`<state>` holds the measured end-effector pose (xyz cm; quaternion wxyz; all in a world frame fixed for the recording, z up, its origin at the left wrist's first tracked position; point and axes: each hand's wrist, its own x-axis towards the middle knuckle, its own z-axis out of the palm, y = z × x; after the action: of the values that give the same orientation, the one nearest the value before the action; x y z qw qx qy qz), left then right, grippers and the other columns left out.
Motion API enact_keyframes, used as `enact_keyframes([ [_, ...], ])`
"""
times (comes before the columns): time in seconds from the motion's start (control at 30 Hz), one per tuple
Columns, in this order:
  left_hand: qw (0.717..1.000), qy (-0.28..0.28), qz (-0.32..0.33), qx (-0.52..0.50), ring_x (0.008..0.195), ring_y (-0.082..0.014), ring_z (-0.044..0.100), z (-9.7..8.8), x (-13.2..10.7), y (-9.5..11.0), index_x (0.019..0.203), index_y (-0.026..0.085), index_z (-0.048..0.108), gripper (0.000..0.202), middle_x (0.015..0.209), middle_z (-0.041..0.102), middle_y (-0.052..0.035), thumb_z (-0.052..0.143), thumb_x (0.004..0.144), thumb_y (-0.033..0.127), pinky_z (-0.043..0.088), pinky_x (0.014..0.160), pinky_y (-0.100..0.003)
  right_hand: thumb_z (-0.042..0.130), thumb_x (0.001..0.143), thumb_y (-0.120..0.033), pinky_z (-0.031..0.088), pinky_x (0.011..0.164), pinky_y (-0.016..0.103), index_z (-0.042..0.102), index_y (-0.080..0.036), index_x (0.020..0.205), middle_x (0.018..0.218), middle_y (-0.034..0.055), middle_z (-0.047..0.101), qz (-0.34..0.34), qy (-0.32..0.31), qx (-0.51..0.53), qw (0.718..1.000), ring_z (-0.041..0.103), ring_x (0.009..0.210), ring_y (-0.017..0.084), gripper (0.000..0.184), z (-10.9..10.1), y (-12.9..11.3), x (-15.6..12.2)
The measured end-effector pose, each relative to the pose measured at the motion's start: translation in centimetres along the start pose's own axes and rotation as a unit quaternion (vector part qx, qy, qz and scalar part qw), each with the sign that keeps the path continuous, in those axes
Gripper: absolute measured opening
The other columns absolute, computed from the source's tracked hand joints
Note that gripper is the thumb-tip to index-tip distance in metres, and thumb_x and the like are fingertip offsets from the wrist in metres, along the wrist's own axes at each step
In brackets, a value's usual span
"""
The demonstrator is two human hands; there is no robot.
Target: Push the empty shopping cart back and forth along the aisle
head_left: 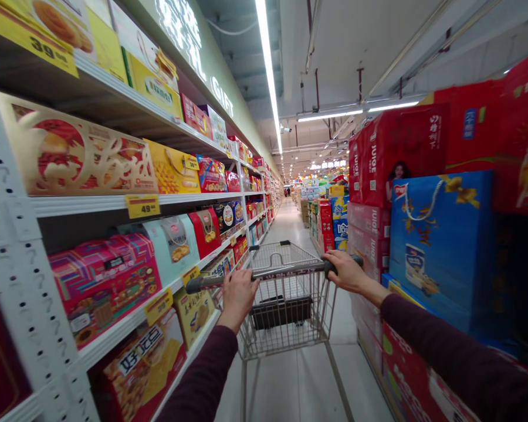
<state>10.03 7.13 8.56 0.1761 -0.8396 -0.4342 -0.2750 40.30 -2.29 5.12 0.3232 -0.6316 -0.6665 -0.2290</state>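
A wire shopping cart (286,343) stands in front of me, its grey handle bar (286,269) running across at waist height. My left hand (237,296) is closed over the left part of the bar, close to the lower shelf. Near the bar's right end, my right hand (344,271) grips it, with the fingers wrapped over the top. A dark plastic panel (281,312) sits at the near side of the basket. Through the wires I make out no goods in the cart.
White shelves (92,202) with boxed snacks and yellow price tags line the left side closely. On the right, stacked red cartons (398,152) and a blue gift bag (440,246) stand near my right arm. A pale aisle floor (286,220) runs far ahead between them.
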Motion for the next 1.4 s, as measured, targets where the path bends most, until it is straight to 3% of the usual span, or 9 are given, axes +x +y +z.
enact_keyframes([
  [0.17, 1.000, 0.007, 0.001, -0.009, 0.104, -0.0227, 0.058, 0.3, 0.1, -0.2, 0.104, 0.018, 0.062, 0.026, 0.110, 0.066, -0.0088, 0.050, 0.086, 0.032, 0.038, 0.093, -0.038, 0.052, 0.070, -0.016, 0.041, 0.098, 0.044, 0.057, -0.012, 0.118, 0.120, 0.0153, 0.057, -0.082, -0.009, 0.024, 0.996, 0.052, 0.109, 0.026, 0.048, 2.2, -5.2, 2.0],
  [0.27, 1.000, -0.002, -0.004, -0.013, 0.107, -0.0224, 0.057, -0.1, 0.0, -0.4, 0.105, 0.018, 0.061, 0.027, 0.111, 0.066, -0.0087, 0.050, 0.085, 0.032, 0.037, 0.095, -0.038, 0.051, 0.072, -0.016, 0.040, 0.098, 0.044, 0.056, -0.011, 0.119, 0.121, 0.0159, 0.056, -0.100, -0.010, 0.028, 0.995, 0.051, 0.111, 0.026, 0.048, 2.4, -6.0, 2.2],
  [0.53, 1.000, -0.011, -0.002, -0.011, 0.109, -0.0235, 0.056, -0.8, -0.2, -1.8, 0.106, 0.016, 0.060, 0.031, 0.115, 0.064, -0.0112, 0.049, 0.085, 0.035, 0.038, 0.096, -0.037, 0.049, 0.070, -0.018, 0.043, 0.096, 0.046, 0.060, -0.013, 0.114, 0.116, 0.0159, 0.060, -0.019, 0.020, 0.001, 1.000, 0.055, 0.108, 0.028, 0.045, -0.4, 1.4, -1.1],
  [0.63, 1.000, -0.006, -0.009, 0.001, 0.106, -0.0245, 0.057, -0.6, -0.2, -2.1, 0.104, 0.015, 0.061, 0.031, 0.111, 0.065, -0.0119, 0.048, 0.085, 0.035, 0.039, 0.095, -0.037, 0.050, 0.068, -0.016, 0.043, 0.097, 0.045, 0.062, -0.013, 0.111, 0.115, 0.0167, 0.060, -0.011, 0.026, -0.023, 0.999, 0.055, 0.106, 0.029, 0.045, -0.6, 2.3, -1.3],
  [0.9, 1.000, -0.007, -0.010, 0.004, 0.101, -0.0249, 0.060, -0.1, 0.3, -1.4, 0.097, 0.017, 0.063, 0.027, 0.104, 0.068, -0.0111, 0.049, 0.084, 0.037, 0.041, 0.092, -0.038, 0.050, 0.069, -0.018, 0.040, 0.099, 0.044, 0.058, -0.012, 0.117, 0.120, 0.0144, 0.058, -0.070, -0.007, -0.003, 0.998, 0.052, 0.110, 0.027, 0.049, 2.5, -4.5, 2.1],
  [1.0, 1.000, -0.017, -0.009, 0.010, 0.100, -0.0246, 0.060, -0.4, 0.4, -1.4, 0.097, 0.017, 0.063, 0.028, 0.105, 0.068, -0.0112, 0.050, 0.084, 0.038, 0.041, 0.091, -0.036, 0.049, 0.072, -0.017, 0.040, 0.099, 0.043, 0.057, -0.012, 0.119, 0.121, 0.0145, 0.057, -0.097, -0.019, 0.014, 0.995, 0.051, 0.111, 0.026, 0.049, 2.7, -5.8, 2.7],
  [1.1, 0.999, -0.046, -0.009, 0.007, 0.100, -0.0243, 0.060, -0.9, 0.5, -1.5, 0.096, 0.017, 0.064, 0.030, 0.103, 0.069, -0.0095, 0.050, 0.084, 0.040, 0.041, 0.090, -0.036, 0.048, 0.072, -0.018, 0.040, 0.098, 0.042, 0.057, -0.012, 0.118, 0.122, 0.0146, 0.057, -0.092, -0.023, 0.023, 0.995, 0.052, 0.110, 0.025, 0.048, 2.0, -4.1, 2.0],
  [1.3, 0.999, -0.043, -0.031, -0.005, 0.117, -0.0252, 0.050, -0.2, 0.2, -1.5, 0.116, 0.013, 0.056, 0.043, 0.121, 0.061, -0.0124, 0.048, 0.085, 0.042, 0.032, 0.102, -0.040, 0.048, 0.072, -0.022, 0.039, 0.099, 0.043, 0.058, -0.010, 0.117, 0.118, 0.0153, 0.058, -0.030, 0.007, -0.022, 0.999, 0.052, 0.110, 0.028, 0.047, -0.1, 3.2, -1.3],
  [1.4, 0.999, -0.041, -0.036, -0.006, 0.128, -0.0269, 0.040, 0.7, 0.0, -1.2, 0.122, 0.011, 0.051, 0.047, 0.130, 0.054, -0.0142, 0.045, 0.087, 0.041, 0.023, 0.108, -0.044, 0.048, 0.072, -0.022, 0.038, 0.098, 0.045, 0.057, -0.012, 0.118, 0.118, 0.0145, 0.058, -0.019, 0.009, -0.040, 0.999, 0.051, 0.110, 0.029, 0.048, -0.1, 4.0, -1.5],
])
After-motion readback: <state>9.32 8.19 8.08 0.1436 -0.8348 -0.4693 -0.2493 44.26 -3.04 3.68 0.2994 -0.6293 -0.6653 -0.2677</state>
